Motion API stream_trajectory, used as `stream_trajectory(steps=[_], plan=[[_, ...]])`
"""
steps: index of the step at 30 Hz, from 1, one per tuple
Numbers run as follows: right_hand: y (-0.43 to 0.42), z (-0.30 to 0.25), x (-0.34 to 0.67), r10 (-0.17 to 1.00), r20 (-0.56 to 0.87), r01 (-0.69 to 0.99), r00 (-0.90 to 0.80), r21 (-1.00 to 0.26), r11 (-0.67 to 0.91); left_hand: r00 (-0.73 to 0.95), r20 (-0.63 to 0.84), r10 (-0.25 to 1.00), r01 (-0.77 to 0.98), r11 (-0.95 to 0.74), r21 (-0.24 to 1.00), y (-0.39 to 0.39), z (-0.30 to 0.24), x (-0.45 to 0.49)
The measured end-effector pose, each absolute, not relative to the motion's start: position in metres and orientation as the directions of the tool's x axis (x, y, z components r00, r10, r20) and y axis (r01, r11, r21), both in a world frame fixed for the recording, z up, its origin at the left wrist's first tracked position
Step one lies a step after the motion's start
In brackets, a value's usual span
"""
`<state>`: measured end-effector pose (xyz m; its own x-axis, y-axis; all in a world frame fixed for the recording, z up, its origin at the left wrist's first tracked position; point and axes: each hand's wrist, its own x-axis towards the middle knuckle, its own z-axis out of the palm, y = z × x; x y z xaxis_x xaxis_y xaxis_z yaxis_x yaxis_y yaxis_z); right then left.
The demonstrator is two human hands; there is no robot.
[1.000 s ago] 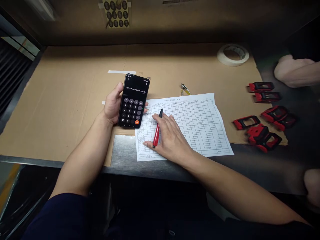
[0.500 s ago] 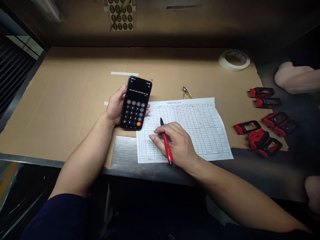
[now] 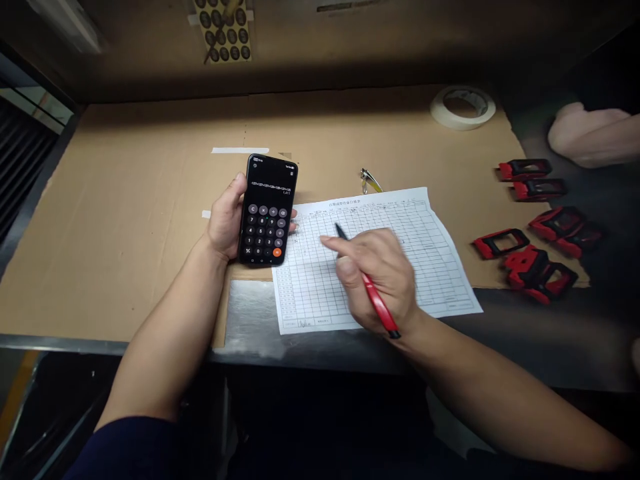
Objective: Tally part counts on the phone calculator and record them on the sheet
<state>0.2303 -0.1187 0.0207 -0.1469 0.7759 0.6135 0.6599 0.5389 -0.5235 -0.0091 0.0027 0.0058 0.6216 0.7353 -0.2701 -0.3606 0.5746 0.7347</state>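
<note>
Left hand (image 3: 225, 223) is curled around a phone (image 3: 269, 212), right hand (image 3: 387, 267), forefinger extended, around a red pen (image 3: 379, 307).

Dim corners, back wall (image 3: 400, 43) shadowed, metal tabletop (image 3: 253, 310) glinting

L hand (image 3: 224, 225) gripping, thumb up; R hand (image 3: 387, 270) gripping w/ index ext., other fingers curled. Forearms (image 3: 173, 330) bare, both angled inward.
</note>
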Motion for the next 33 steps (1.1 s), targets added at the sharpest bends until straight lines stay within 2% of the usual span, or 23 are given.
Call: stream_trajectory(steps=[4,8,11,14,17,26,33], plan=[[-0.115,0.027,0.240,0.700,0.711,0.863,-0.071,-0.308,0.401,0.624,-0.284,0.728,-0.354,0.587,0.728,0.000,0.010,-0.009],[-0.110,0.023,0.241,0.674,0.722,0.815,-0.157,-0.290,0.502,0.603,-0.301,0.739,-0.351,0.584,0.731,-0.001,0.013,-0.005],[-0.109,0.023,0.234,0.771,0.561,0.806,-0.301,-0.282,0.520,0.581,-0.314,0.751,-0.356,0.581,0.732,-0.001,0.014,-0.003],[-0.110,0.028,0.221,0.844,0.351,0.860,-0.405,-0.166,0.482,0.598,-0.311,0.739,-0.357,0.592,0.722,0.000,0.011,-0.004],[-0.108,0.032,0.208,0.866,0.256,0.881,-0.430,-0.089,0.464,0.635,-0.289,0.716,-0.360,0.606,0.710,0.002,0.009,-0.006],[-0.100,0.023,0.194,0.863,0.314,0.886,-0.396,-0.115,0.449,0.641,-0.299,0.707,-0.344,0.613,0.711,0.000,0.013,-0.005],[-0.104,0.025,0.199,0.747,0.547,0.831,-0.379,-0.154,0.535,0.646,-0.296,0.704,-0.349,0.616,0.706,0.001,0.011,-0.007]])
